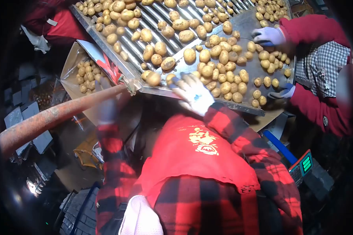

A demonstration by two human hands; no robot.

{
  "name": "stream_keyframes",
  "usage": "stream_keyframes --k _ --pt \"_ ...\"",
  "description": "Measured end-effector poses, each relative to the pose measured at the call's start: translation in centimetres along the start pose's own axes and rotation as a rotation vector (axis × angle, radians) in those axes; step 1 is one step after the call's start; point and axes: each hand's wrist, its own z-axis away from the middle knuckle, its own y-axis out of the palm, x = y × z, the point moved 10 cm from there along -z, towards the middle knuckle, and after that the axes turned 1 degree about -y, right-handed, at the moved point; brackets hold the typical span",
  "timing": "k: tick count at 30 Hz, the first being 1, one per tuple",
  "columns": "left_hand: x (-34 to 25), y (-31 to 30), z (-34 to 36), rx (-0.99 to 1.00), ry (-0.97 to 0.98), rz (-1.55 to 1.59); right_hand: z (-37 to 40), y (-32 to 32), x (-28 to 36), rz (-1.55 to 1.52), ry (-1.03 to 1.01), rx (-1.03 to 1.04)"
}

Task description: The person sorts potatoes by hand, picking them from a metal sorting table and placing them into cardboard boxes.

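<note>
My right hand (194, 94), in a white glove with dark fingertips and a blue mark, reaches over the near rim of the metal sorting table (161, 91). Its fingers are spread, beside a potato (171, 78) and left of a heap of potatoes (225, 74). Another potato (153, 78) lies near the table's corner. My left hand (106, 105), gloved and smeared by motion, is low at the left beside a cardboard box (68, 70) lined with plastic. Whether it holds anything does not show. Inside the box are several potatoes (88, 74).
A rusty pipe (62, 111) slants across the left toward the table corner. On the right, a co-worker's gloved hands (268, 36) are among potatoes. Metal rollers (145, 23) carry more potatoes. A scale display (306, 163) stands at lower right; another person's red clothing (66, 25) shows upper left.
</note>
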Motion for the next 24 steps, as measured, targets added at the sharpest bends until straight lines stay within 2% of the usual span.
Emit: stream_keyframes --k 2,3,6,7,8,9,10,11,12,14,16,18,20,21,22,24 --pt "3.9 5.3 1.4 0.581 0.205 -0.167 2.0 -1.6 -1.2 0.021 0.065 -0.012" --pt "3.5 5.2 1.3 0.582 0.191 -0.178 2.8 -2.3 -2.0 0.014 0.11 -0.002" --pt "1.4 2.0 -0.8 0.273 -0.216 -0.017 3.0 -4.8 -2.2 -0.019 0.143 -0.065" --pt "0.4 1.7 -0.1 0.269 -0.225 -0.029 2.6 -6.2 -2.1 -0.015 0.167 -0.165" --pt "0.9 1.6 2.2 0.164 -0.501 0.693 2.2 -7.4 -2.0 -0.011 0.194 -0.263" --pt "0.3 2.5 4.7 0.023 -0.745 1.422 1.2 -7.5 -1.5 -0.017 0.184 -0.264" --pt "-0.9 2.5 5.7 0.014 -0.746 1.414 -0.4 -7.4 -1.1 -0.002 0.161 -0.258" --pt "-2.3 3.3 7.0 0.098 -0.802 1.388 -2.0 -7.0 -0.8 0.013 0.141 -0.253" --pt "-3.9 3.9 8.3 0.183 -0.862 1.359 -4.0 -4.7 0.3 0.109 0.0 -0.174" --pt "-10.4 3.7 9.1 0.147 -1.346 2.225 -4.6 2.5 1.2 0.108 -0.06 -0.084" --pt "-15.1 3.8 9.5 0.394 -1.426 2.343 -6.5 4.0 0.1 0.11 -0.015 0.166" --pt "-19.2 4.2 9.1 0.605 -1.351 2.534 -6.9 3.3 -0.8 0.083 -0.008 0.227" --pt "-21.6 3.9 8.7 0.658 -1.41 2.477 -6.5 3.1 -2.7 -0.294 0.129 0.296" --pt "-22.6 3.5 8.3 0.736 -1.461 2.466 -5.5 1.4 -3.7 -0.333 0.174 0.001" --pt "-23.1 3.3 7.6 0.733 -1.454 2.48 -4.4 0.3 -4.1 -0.604 0.338 0.007" --pt "-24.2 2.8 6.8 0.752 -1.494 2.515 -3.0 -1.1 -1.0 -0.856 0.35 0.173"
